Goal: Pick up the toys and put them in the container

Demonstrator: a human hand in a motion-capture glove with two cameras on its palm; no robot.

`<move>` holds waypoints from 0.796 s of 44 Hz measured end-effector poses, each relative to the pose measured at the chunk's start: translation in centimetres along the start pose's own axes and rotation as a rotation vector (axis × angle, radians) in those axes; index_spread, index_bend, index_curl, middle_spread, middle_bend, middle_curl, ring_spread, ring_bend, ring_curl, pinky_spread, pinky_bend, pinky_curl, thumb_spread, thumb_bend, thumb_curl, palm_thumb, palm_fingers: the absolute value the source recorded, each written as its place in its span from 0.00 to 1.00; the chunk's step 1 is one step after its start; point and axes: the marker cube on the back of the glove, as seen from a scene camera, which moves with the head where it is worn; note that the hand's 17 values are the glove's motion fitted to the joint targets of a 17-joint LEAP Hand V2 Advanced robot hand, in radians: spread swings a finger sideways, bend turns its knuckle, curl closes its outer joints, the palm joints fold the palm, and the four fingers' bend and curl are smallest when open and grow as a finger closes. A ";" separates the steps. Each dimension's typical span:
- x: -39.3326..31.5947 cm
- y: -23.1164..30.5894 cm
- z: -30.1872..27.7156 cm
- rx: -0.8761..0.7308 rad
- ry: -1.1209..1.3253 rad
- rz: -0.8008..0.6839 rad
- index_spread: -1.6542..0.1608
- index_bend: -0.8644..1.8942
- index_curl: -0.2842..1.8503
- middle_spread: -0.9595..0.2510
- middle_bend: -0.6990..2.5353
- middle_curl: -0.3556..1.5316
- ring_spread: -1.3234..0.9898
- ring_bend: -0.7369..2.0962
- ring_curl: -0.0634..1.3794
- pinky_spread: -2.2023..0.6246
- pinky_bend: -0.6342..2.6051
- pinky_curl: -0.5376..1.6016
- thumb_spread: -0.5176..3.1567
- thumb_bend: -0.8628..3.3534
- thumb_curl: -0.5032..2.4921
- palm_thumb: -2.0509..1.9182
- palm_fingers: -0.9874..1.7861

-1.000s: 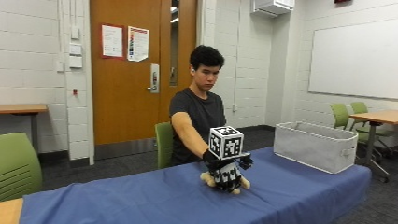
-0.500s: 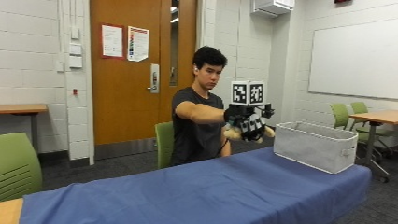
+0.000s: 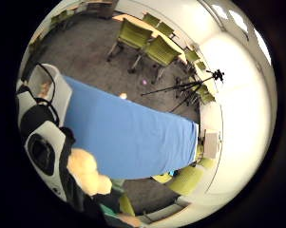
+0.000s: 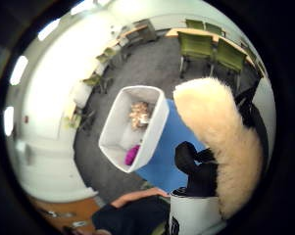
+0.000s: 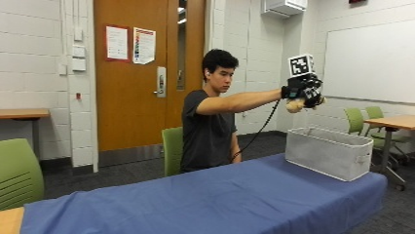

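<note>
My gloved right hand (image 5: 305, 92) is raised high above the grey fabric container (image 5: 329, 152) at the right end of the blue table (image 5: 195, 200). It grips a cream plush toy (image 5: 295, 105), which fills much of the thumb side palm view as pale fur (image 4: 220, 142) and shows beside the glove in the little finger side view (image 3: 88, 171). Looking down from the palm, the open container (image 4: 154, 134) holds a brown toy (image 4: 139, 113) and a purple toy (image 4: 132, 154).
Green chairs stand behind the table (image 5: 172, 148) and at its left end (image 5: 18, 173). Another table with green chairs (image 5: 376, 122) stands at the right. A camera tripod (image 3: 190, 85) is on the floor beyond the table.
The hand has lifted the plush toy off the table top, carried it up and to the right, and now holds it over the container with the arm stretched out.
</note>
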 end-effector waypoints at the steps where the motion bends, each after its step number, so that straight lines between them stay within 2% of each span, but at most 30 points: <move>1: -1.0 -1.0 0.3 0.000 0.036 0.064 0.82 0.62 0.45 0.54 0.52 0.50 0.40 0.64 0.42 0.60 0.45 0.45 0.28 0.25 0.51 0.64 0.79; 3: -2.9 -3.0 0.9 0.000 0.116 0.161 0.82 0.62 0.45 0.54 0.52 0.50 0.40 0.65 0.42 0.60 0.45 0.45 0.27 0.25 0.51 0.64 0.79; 4: -4.0 -3.8 1.1 0.000 0.139 0.153 0.82 0.62 0.45 0.55 0.52 0.50 0.40 0.65 0.42 0.60 0.45 0.45 0.27 0.25 0.52 0.64 0.79; 7: -7.9 -5.5 1.9 -0.004 0.137 0.047 0.82 0.62 0.45 0.55 0.52 0.50 0.40 0.65 0.42 0.60 0.45 0.45 0.27 0.25 0.52 0.64 0.79; 10: -11.0 -6.9 2.5 -0.006 0.093 0.022 0.82 0.62 0.45 0.55 0.52 0.50 0.40 0.65 0.42 0.60 0.45 0.45 0.27 0.25 0.53 0.64 0.79; 17: -11.0 -8.6 4.1 -0.003 0.015 -0.027 0.82 0.62 0.46 0.55 0.52 0.50 0.40 0.65 0.42 0.60 0.45 0.45 0.27 0.25 0.55 0.64 0.79; 22: -14.5 -8.8 5.3 -0.010 -0.039 -0.171 0.82 0.62 0.46 0.55 0.52 0.50 0.40 0.65 0.42 0.60 0.45 0.45 0.27 0.25 0.56 0.64 0.79; 26: -16.5 -8.4 5.5 -0.024 -0.182 -0.243 0.83 0.62 0.46 0.55 0.52 0.50 0.40 0.65 0.42 0.60 0.45 0.45 0.27 0.25 0.57 0.63 0.79; 28: -16.1 -8.3 6.1 -0.078 -0.187 -0.200 0.83 0.62 0.46 0.55 0.52 0.50 0.40 0.65 0.42 0.60 0.45 0.45 0.27 0.25 0.57 0.63 0.79; 29: -15.6 -8.4 6.5 -0.127 -0.169 -0.132 0.83 0.62 0.46 0.55 0.52 0.50 0.40 0.65 0.41 0.60 0.45 0.45 0.27 0.25 0.57 0.63 0.78; 31: -14.9 -8.9 7.1 -0.244 -0.158 0.058 0.81 0.59 0.45 0.53 0.51 0.50 0.39 0.64 0.41 0.61 0.46 0.45 0.28 0.24 0.57 0.61 0.72; 32: -14.8 -9.1 7.3 -0.290 -0.173 0.148 0.80 0.52 0.44 0.54 0.47 0.48 0.39 0.64 0.41 0.61 0.50 0.47 0.30 0.23 0.56 0.60 0.63; 33: -14.6 -9.2 7.4 -0.319 -0.184 0.217 0.80 0.51 0.46 0.54 0.47 0.49 0.40 0.65 0.43 0.61 0.51 0.48 0.31 0.23 0.56 0.60 0.62; 34: -14.2 -9.2 7.4 -0.331 -0.175 0.255 0.79 0.44 0.43 0.55 0.44 0.47 0.40 0.64 0.42 0.63 0.51 0.48 0.33 0.20 0.55 0.54 0.47; 35: -13.4 -8.9 7.5 -0.330 -0.145 0.264 0.79 0.41 0.44 0.60 0.39 0.46 0.43 0.58 0.41 0.65 0.54 0.51 0.36 0.19 0.52 0.53 0.24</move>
